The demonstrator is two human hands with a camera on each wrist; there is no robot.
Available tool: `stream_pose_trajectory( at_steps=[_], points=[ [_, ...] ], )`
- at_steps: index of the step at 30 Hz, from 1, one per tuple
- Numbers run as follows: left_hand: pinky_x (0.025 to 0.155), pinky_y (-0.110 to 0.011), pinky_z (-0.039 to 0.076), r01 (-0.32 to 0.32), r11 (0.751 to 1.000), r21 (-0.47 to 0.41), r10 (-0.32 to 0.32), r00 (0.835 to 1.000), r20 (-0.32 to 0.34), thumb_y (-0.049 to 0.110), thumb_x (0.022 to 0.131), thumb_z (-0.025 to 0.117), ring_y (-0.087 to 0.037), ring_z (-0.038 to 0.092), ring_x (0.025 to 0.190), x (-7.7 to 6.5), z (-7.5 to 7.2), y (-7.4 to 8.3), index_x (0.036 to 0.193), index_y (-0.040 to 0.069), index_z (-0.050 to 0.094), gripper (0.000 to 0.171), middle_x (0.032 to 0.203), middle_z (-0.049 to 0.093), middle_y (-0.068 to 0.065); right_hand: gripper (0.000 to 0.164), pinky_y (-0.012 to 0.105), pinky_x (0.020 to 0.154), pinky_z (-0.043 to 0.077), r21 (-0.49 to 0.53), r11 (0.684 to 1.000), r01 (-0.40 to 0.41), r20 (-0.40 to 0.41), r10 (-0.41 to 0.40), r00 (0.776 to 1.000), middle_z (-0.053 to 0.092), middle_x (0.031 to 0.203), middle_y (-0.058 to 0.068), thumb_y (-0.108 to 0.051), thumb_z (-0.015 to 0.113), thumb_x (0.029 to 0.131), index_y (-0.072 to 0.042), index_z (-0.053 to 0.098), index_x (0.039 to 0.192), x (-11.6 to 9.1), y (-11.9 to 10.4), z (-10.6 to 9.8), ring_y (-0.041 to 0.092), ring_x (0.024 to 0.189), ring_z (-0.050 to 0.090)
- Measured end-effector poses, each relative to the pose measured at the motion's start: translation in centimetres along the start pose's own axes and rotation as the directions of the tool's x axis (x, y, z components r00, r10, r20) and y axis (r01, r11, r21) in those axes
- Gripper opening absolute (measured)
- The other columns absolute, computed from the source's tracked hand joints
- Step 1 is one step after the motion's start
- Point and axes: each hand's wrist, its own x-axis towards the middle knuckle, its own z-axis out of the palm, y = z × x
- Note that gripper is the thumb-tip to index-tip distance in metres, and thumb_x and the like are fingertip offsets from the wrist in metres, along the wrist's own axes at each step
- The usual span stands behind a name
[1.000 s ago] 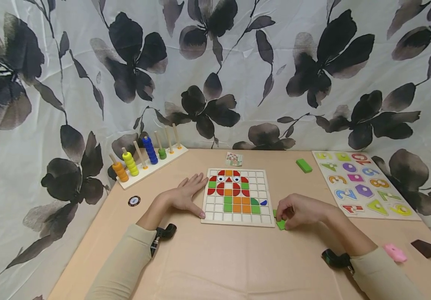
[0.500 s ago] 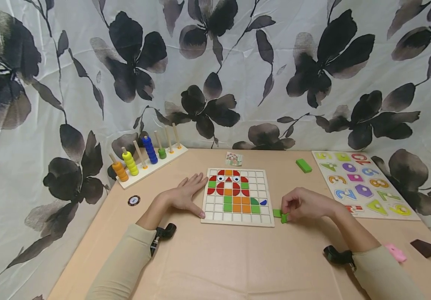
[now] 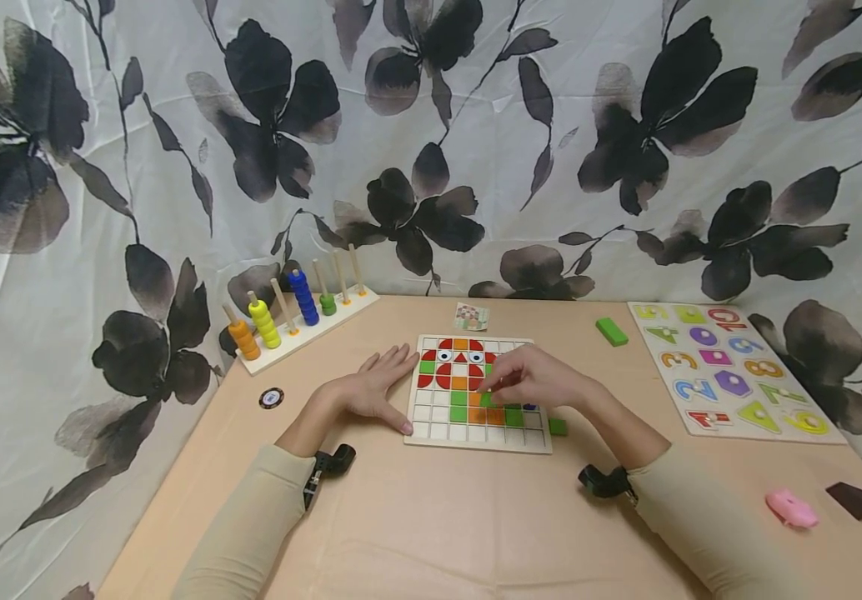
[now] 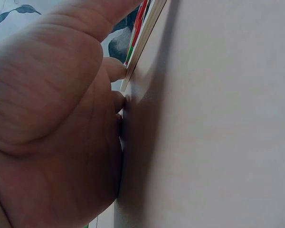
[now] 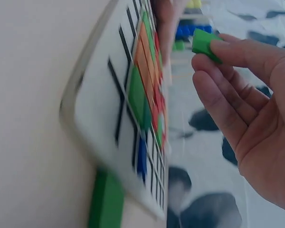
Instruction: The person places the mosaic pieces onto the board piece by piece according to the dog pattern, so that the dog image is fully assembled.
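Note:
A white grid puzzle board lies mid-table, bearing red, orange, green and blue tiles that form a bird-like picture. My left hand rests spread along its left edge, with the thumb at the lower left corner. In the left wrist view, the palm shows close up and the board's edge passes beyond the fingers. Over the middle of the board, my right hand pinches a small green tile between thumb and fingers. Another green tile lies on the table against the board's right edge.
A pattern card lies behind the board. At left are a peg stacker with coloured rings and a round chip. To the right are a green block, a number puzzle, a pink object and a dark flat piece.
My right hand has picked up one green tile from beside the board and carried it left over the board's middle. The left hand has stayed at the board's edge.

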Motion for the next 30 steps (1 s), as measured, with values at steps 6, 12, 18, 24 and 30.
stream_pose_trajectory(
  at_steps=[6,12,18,24,30],
  points=[
    [0.117,-0.05,-0.004,-0.001,1.0,0.009,0.001,1.0,0.003,0.076,0.062,0.07,-0.028,-0.009,0.147,0.2,0.1,-0.1,0.156,0.017,0.003,0.13,0.161,-0.007,-0.011,0.013,0.026,0.067,0.052,-0.076,0.997,0.034,0.063,-0.029,0.998,0.072,0.089,-0.006,-0.011,0.074,0.085,-0.015,0.077,0.097,2.9,-0.6,2.3,0.011,0.076,0.058],
    [0.117,-0.049,-0.004,0.005,1.0,0.01,-0.005,1.0,0.006,0.077,0.062,0.069,-0.027,-0.01,0.147,0.3,0.2,-0.1,0.156,0.017,0.003,0.129,0.161,-0.007,-0.01,0.012,0.025,0.065,0.053,-0.098,0.995,0.027,0.176,-0.009,0.984,0.073,0.084,-0.007,-0.012,0.075,0.083,-0.014,0.078,0.094,3.9,-1.4,3.8,0.007,0.071,0.06],
    [0.117,-0.049,-0.004,0.003,1.0,-0.006,-0.003,1.0,0.005,0.075,0.062,0.071,-0.027,-0.009,0.147,0.2,0.0,0.0,0.156,0.017,0.004,0.129,0.161,-0.006,-0.011,0.009,0.022,0.06,0.049,-0.166,0.986,0.033,0.206,0.002,0.978,0.07,0.075,-0.011,-0.011,0.075,0.082,-0.015,0.078,0.09,4.2,-2.0,4.5,0.005,0.066,0.057],
    [0.117,-0.051,-0.004,0.0,1.0,-0.014,0.0,1.0,0.004,0.074,0.063,0.071,-0.028,-0.009,0.147,0.1,0.0,0.1,0.156,0.016,0.005,0.128,0.161,-0.006,-0.012,0.011,0.021,0.065,0.051,-0.195,0.979,0.061,0.204,-0.02,0.979,0.072,0.081,-0.008,-0.008,0.075,0.082,-0.014,0.078,0.091,4.0,-2.1,4.8,0.003,0.069,0.059],
    [0.117,-0.049,-0.006,0.005,1.0,-0.016,-0.005,1.0,0.007,0.075,0.062,0.071,-0.027,-0.01,0.147,0.1,0.0,0.1,0.156,0.016,0.005,0.129,0.161,-0.007,-0.01,0.012,0.019,0.07,0.052,-0.234,0.969,0.083,0.194,-0.037,0.98,0.071,0.086,-0.01,-0.008,0.075,0.083,-0.013,0.078,0.093,4.0,-1.9,5.1,0.0,0.075,0.061]
  ],
)
